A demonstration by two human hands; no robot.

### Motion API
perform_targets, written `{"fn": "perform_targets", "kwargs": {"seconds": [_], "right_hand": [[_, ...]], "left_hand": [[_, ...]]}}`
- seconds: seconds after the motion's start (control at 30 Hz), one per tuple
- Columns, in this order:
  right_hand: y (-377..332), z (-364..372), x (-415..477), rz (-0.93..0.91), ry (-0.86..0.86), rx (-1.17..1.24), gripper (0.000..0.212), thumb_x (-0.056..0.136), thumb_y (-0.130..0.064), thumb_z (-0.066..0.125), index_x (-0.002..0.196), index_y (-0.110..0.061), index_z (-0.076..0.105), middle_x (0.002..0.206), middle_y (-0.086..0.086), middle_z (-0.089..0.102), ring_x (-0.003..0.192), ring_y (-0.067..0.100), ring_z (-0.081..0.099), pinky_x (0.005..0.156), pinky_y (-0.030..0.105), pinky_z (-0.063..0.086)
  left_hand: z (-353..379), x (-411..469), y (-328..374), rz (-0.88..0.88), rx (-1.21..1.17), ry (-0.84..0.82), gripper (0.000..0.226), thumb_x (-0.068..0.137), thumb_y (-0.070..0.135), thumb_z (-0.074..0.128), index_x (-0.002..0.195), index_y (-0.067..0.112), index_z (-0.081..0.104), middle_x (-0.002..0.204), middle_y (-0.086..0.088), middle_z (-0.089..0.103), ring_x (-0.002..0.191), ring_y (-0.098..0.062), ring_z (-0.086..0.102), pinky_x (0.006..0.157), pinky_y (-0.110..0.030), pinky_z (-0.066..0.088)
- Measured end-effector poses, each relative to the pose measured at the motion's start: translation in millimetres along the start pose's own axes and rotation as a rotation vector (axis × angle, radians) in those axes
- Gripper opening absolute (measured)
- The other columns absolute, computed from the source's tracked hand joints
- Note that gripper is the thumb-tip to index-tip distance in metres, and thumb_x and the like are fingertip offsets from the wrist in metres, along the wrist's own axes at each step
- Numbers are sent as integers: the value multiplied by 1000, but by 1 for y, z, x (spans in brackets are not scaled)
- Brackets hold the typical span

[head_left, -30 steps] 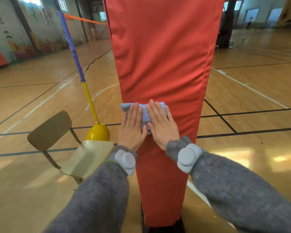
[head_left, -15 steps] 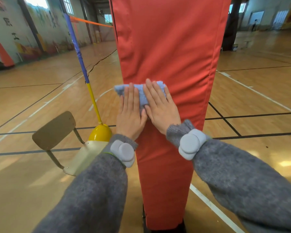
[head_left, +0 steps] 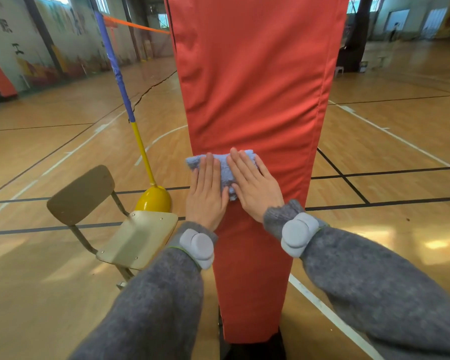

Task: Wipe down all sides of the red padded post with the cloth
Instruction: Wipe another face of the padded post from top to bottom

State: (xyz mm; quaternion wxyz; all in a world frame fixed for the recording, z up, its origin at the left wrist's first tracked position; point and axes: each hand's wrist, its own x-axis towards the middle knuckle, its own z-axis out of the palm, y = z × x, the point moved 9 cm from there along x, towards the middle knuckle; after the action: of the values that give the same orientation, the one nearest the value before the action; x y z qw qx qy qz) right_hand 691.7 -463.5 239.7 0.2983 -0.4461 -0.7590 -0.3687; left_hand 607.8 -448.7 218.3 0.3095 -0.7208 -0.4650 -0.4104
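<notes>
The red padded post (head_left: 255, 81) stands upright in the middle of the view, its near face toward me. A light blue cloth (head_left: 225, 168) lies flat against that face at mid height. My left hand (head_left: 205, 194) presses the cloth's left part with straight fingers. My right hand (head_left: 253, 184) presses its right part, fingers also straight and pointing up. Both hands sit side by side, and most of the cloth is hidden under them.
A wooden chair (head_left: 109, 219) stands just left of the post, close to my left arm. Behind it a net pole (head_left: 125, 100) in blue and yellow rises from a yellow base (head_left: 153, 200). The wooden gym floor (head_left: 387, 141) spreads to the right.
Both hands slid the cloth up the post's face half a second ago, and now they have slid it back down to mid height.
</notes>
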Motion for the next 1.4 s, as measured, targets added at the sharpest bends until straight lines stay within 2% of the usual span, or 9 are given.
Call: {"fn": "perform_targets", "kwargs": {"seconds": [0.1, 0.23, 0.57, 0.67, 0.73, 0.83, 1.0, 1.2, 1.4], "right_hand": [[19, -23, 22, 49, 77, 0, 56, 86, -20, 36, 136, 4, 41, 141, 16, 44, 132, 25, 33, 112, 34, 7], [44, -44, 39, 139, 130, 18, 60, 83, -21, 38, 138, 5, 39, 143, 19, 40, 133, 27, 36, 113, 32, 6], [33, 9, -43, 63, -40, -41, 54, 90, -22, 33, 138, 2, 26, 141, 19, 43, 132, 27, 28, 113, 36, 8], [31, 23, -60, 56, -119, -83, 50, 96, -24, 26, 140, 0, 24, 143, 16, 41, 134, 24, 26, 115, 35, 6], [34, 20, -60, 53, -103, -91, 49, 95, -22, 29, 139, -1, 26, 143, 13, 40, 134, 23, 27, 115, 35, 7], [41, 9, -52, 70, -59, -87, 56, 86, -14, 40, 139, -1, 26, 143, 12, 40, 133, 23, 28, 115, 34, 7], [75, -26, -10, 165, 49, -182, 60, 80, -17, 35, 136, 4, 36, 138, 19, 47, 127, 29, 44, 109, 37, 18], [95, -57, 9, 210, 205, -183, 56, 82, -8, 31, 135, 3, 41, 138, 16, 47, 128, 27, 43, 109, 38, 21], [86, -5, -40, 174, 28, -288, 57, 86, -19, 29, 138, 3, 21, 140, 14, 45, 132, 25, 28, 114, 36, 10]], "left_hand": [[-19, 37, 14, 42, 7, 69, 55, 90, 23, 37, 135, -7, 27, 137, -29, 41, 136, -31, 22, 115, -32, 5], [-33, 73, 31, 52, -4, 114, 59, 87, 22, 38, 135, -12, 36, 138, -29, 42, 130, -35, 35, 111, -37, 15], [15, -7, 51, 127, 36, -56, 58, 90, 24, 36, 140, -2, 23, 139, -24, 44, 138, -28, 19, 113, -37, 13], [24, -22, 55, 114, 82, -104, 67, 91, 25, 35, 148, 2, 11, 143, -19, 38, 145, -20, -6, 114, -35, 8], [23, -22, 54, 72, 82, -107, 59, 90, 24, 35, 142, 0, 23, 141, -20, 42, 143, -16, -12, 114, -34, 7], [14, -10, 60, 59, 36, -86, 54, 89, 22, 36, 136, -2, 28, 139, -22, 44, 144, -22, 3, 114, -32, 7], [-9, 52, 76, 107, -16, 17, 57, 85, 21, 41, 134, -9, 37, 137, -25, 45, 129, -34, 40, 109, -36, 20], [-20, 89, 91, 71, -41, 71, 60, 84, 21, 40, 136, -9, 38, 141, -23, 42, 131, -33, 39, 110, -35, 17], [9, 46, 97, 203, -9, 22, 55, 87, 25, 38, 135, 0, 29, 136, -20, 48, 130, -27, 29, 113, -31, 8]]}}
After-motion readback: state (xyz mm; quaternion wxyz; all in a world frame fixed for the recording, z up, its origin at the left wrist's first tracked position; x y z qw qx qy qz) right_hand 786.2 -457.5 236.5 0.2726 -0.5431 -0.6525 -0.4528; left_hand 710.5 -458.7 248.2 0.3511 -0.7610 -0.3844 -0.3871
